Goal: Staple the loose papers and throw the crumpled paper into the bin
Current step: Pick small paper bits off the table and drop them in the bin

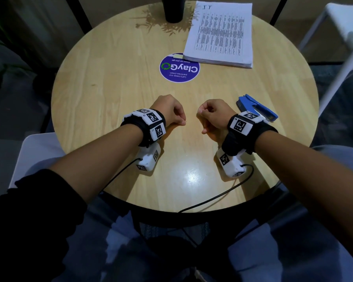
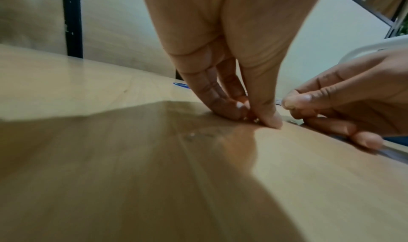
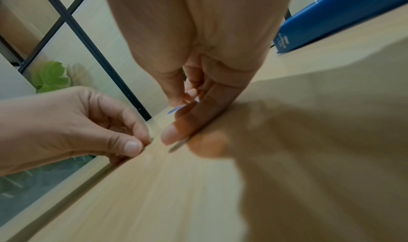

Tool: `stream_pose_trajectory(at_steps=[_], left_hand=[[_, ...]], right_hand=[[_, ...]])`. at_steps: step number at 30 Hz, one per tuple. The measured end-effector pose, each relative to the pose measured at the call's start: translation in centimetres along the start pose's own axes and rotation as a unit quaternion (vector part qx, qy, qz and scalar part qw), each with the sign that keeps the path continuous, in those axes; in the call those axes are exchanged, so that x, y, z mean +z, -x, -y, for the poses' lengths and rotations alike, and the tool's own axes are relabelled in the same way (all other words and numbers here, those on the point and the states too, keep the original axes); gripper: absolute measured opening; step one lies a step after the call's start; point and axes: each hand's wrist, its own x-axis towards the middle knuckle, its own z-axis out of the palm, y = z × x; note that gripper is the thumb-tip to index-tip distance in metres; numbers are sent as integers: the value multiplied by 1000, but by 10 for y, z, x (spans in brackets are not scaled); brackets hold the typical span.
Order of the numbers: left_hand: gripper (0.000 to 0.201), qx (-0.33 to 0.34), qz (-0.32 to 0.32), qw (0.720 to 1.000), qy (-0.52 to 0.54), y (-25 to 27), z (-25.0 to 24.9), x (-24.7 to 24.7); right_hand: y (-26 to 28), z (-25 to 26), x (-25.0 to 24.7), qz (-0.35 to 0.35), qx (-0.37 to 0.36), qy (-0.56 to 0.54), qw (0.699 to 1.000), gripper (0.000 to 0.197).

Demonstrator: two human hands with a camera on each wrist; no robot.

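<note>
A thick stack of printed papers (image 1: 220,35) lies at the table's far right. The blue stapler (image 1: 257,107) (image 3: 342,18) rests on the table just right of my right hand. Both hands sit knuckles-up near the table's middle, a small gap between them. My left hand (image 1: 181,119) (image 2: 253,117) pinches a tiny metal staple piece against the wood with thumb and fingertips. My right hand (image 1: 201,117) (image 3: 183,102) is curled, thumb against forefinger, with a thin metal staple strip (image 3: 178,145) showing under its lowest finger. No crumpled paper or bin is in view.
The round wooden table (image 1: 110,78) carries a purple round sticker (image 1: 179,68) at its centre and a dark cup (image 1: 173,9) at the far edge. White chairs stand at the right (image 1: 334,27) and near left (image 1: 35,151). Wrist-camera cables trail over the near rim.
</note>
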Motion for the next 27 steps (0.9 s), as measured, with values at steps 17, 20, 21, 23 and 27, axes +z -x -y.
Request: stream_pose_trajectory(at_steps=[17,20,21,23,27], left_hand=[[16,-62,43,993,-94,-4,-19,9],[19,-48,65,987,-140,-3,-25,9],[20,-36,70,984,-157,-3,-27,9],[21,-20,82,978,-190,-2,-29,8],[22,0,87,970,-229,-1,-25,11]], right_hand=[[-2,-2,1,-13,1,17,1000,13],[-1,-2,1,-12,-1,19,1000,14],[-1,-2,2,-11,-1,17,1000,14],[-1,-2,2,-10,0,17,1000,14],[-1,-1,1,-12,3,14,1000,13]])
